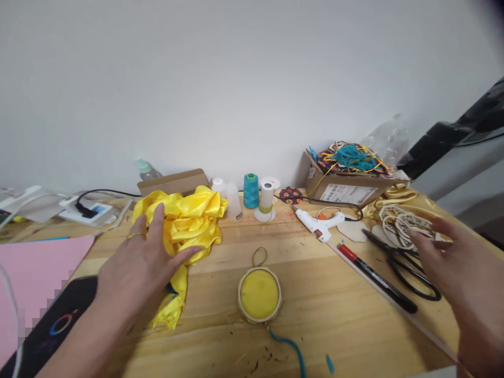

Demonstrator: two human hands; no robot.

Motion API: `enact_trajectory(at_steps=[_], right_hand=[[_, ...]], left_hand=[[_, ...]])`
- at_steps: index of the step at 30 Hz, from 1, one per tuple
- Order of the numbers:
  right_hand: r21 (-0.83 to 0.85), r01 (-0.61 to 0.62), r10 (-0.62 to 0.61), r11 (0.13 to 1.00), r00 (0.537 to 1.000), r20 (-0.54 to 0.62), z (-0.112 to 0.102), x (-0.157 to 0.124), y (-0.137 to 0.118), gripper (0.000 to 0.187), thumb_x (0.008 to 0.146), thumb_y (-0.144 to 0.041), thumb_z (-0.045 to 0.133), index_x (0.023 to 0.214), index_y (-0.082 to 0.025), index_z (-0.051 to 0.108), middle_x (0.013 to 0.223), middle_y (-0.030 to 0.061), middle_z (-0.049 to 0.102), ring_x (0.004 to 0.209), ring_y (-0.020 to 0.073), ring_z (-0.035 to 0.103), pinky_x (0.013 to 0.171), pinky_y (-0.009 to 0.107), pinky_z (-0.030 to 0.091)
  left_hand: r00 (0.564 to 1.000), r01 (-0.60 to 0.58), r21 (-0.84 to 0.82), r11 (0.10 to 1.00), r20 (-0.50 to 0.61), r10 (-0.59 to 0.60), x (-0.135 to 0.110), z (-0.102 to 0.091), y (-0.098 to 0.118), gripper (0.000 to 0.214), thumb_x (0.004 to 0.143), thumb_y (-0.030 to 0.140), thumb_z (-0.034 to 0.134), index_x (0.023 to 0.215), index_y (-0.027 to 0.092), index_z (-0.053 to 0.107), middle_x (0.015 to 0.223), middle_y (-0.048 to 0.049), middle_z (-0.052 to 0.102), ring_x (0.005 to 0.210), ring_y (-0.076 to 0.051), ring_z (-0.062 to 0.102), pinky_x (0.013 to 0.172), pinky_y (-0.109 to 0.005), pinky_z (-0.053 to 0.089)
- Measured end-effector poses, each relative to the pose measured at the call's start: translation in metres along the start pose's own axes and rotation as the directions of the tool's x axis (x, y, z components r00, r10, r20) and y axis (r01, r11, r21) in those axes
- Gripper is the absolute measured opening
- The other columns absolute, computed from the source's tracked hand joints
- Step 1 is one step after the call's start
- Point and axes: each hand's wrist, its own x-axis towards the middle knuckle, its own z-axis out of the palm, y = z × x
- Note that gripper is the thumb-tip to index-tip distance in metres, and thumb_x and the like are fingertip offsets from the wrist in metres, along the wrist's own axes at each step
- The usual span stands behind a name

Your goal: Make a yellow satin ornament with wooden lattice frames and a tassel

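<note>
My left hand (pixel 137 257) is spread open over a crumpled heap of shiny yellow satin cloth (pixel 199 215); whether it touches the cloth I cannot tell. On the right, my right hand (pixel 452 268) hovers beside a pile of pale wooden openwork cutouts (pixel 405 228), its thumb and fingers apart and nothing visible in them. Between the hands lies a round pendant (pixel 260 295) with a yellow face and a light rim. A thin loop (pixel 260 257) tops it, and a teal cord (pixel 287 342) trails from its bottom.
Black scissors (pixel 409 273), a red-capped marker (pixel 374 275) and a white glue gun (pixel 318 223) lie toward the right. Behind stand a teal thread cone (pixel 251 191), a white spool (pixel 267 197) and a filled cardboard box (pixel 342 184). A black phone (pixel 55 320) sits at left.
</note>
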Motion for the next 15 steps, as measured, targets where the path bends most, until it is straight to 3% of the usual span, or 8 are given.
enact_trajectory(at_steps=[2,4,5,8,10,12,14,15], right_hand=[[0.051,0.017,-0.014,0.999,0.998,-0.06,-0.001,-0.014,-0.014,0.041,0.083,-0.044,0.053,0.112,-0.017,0.062,0.072,0.0115,0.066,0.063,0.026,0.061,0.052,0.036,0.041],[0.11,0.092,-0.081,0.99,0.992,-0.1,0.0,-0.029,-0.027,0.04,0.084,-0.042,0.051,0.112,-0.016,0.063,0.075,0.0114,0.067,0.068,0.0258,0.063,0.057,0.036,0.043],[0.145,0.148,-0.128,0.978,0.982,-0.136,0.001,-0.035,-0.033,0.04,0.084,-0.043,0.051,0.111,-0.016,0.063,0.075,0.0109,0.067,0.066,0.0244,0.063,0.056,0.035,0.043],[0.208,0.351,-0.296,0.913,0.92,-0.256,0.007,-0.05,-0.042,0.041,0.086,-0.047,0.047,0.104,-0.016,0.065,0.077,0.0093,0.068,0.057,0.0188,0.06,0.052,0.03,0.043],[0.221,0.463,-0.394,0.858,0.871,-0.295,0.011,-0.056,-0.045,0.038,0.087,-0.046,0.046,0.102,-0.016,0.065,0.08,0.0081,0.069,0.055,0.0157,0.058,0.052,0.028,0.043],[0.244,0.529,-0.457,0.813,0.838,-0.296,0.013,-0.061,-0.048,0.032,0.088,-0.041,0.048,0.103,-0.017,0.064,0.081,0.0067,0.068,0.055,0.0138,0.058,0.053,0.026,0.044],[0.278,0.572,-0.505,0.772,0.817,-0.278,0.013,-0.067,-0.053,0.027,0.089,-0.037,0.049,0.102,-0.018,0.063,0.081,0.0057,0.068,0.057,0.0134,0.058,0.054,0.025,0.045],[0.304,0.591,-0.53,0.747,0.806,-0.264,0.014,-0.07,-0.057,0.025,0.089,-0.035,0.049,0.102,-0.018,0.062,0.081,0.0055,0.067,0.058,0.0135,0.059,0.055,0.025,0.046]], left_hand=[[0.989,0.062,0.118,0.991,0.129,-0.077,0.007,0.001,0.005,0.092,0.08,0.065,0.041,0.146,0.009,0.009,0.109,-0.0277,0.062,0.085,-0.045,0.065,0.059,-0.052,0.05],[0.973,0.045,0.15,0.988,0.215,-0.077,0.014,-0.001,0.011,0.081,0.086,0.057,0.034,0.147,0.01,0.006,0.091,-0.0192,0.068,0.079,-0.04,0.067,0.058,-0.046,0.049],[0.966,0.022,0.153,0.988,0.251,-0.06,0.017,-0.003,0.014,0.071,0.089,0.05,0.031,0.146,0.012,0.011,0.087,-0.0164,0.068,0.077,-0.037,0.067,0.058,-0.044,0.049],[0.948,-0.004,0.171,0.985,0.314,-0.05,0.022,-0.011,0.018,0.047,0.091,0.031,0.025,0.133,0.017,0.043,0.088,-0.0146,0.067,0.08,-0.032,0.067,0.059,-0.038,0.048],[0.949,0.011,0.182,0.983,0.309,-0.068,0.024,-0.016,0.019,0.045,0.091,0.024,0.022,0.121,0.015,0.054,0.09,-0.0163,0.066,0.083,-0.032,0.066,0.06,-0.037,0.047],[0.956,0.049,0.202,0.978,0.272,-0.105,0.027,-0.023,0.018,0.046,0.091,0.022,0.019,0.121,0.013,0.052,0.091,-0.0181,0.064,0.083,-0.033,0.065,0.06,-0.037,0.046],[0.967,0.121,0.222,0.968,0.194,-0.165,0.031,-0.032,0.016,0.044,0.09,0.023,0.022,0.122,0.012,0.05,0.091,-0.0176,0.063,0.083,-0.034,0.064,0.062,-0.039,0.046],[0.971,0.189,0.213,0.959,0.104,-0.215,0.033,-0.037,0.014,0.042,0.088,0.023,0.026,0.119,0.012,0.052,0.09,-0.0165,0.063,0.085,-0.034,0.062,0.064,-0.04,0.046]])
